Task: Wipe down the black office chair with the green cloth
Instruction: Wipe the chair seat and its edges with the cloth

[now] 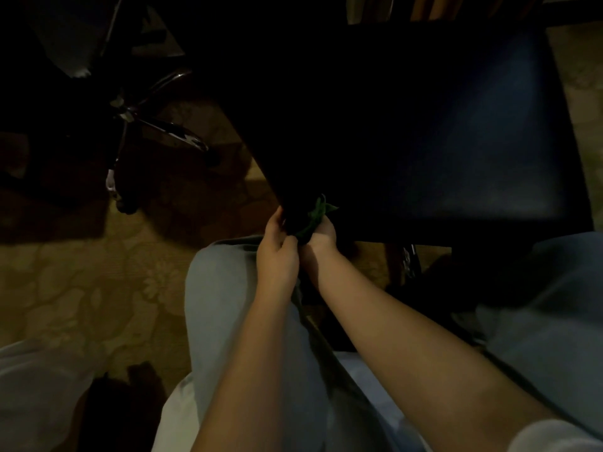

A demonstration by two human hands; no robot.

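Note:
The black office chair (424,132) fills the upper right of the dim head view, its padded seat facing me. At the seat's near left corner my right hand (321,234) grips the bunched green cloth (315,216) against the edge. My left hand (277,252) is right beside it, fingers curled onto the same corner and touching the cloth's lower end. Most of the cloth is hidden between the two hands.
A second chair's chrome star base (156,125) with castors stands at the upper left on a patterned carpet (81,278). My knees in light trousers (222,288) sit below the hands. Chair legs (408,259) show under the seat.

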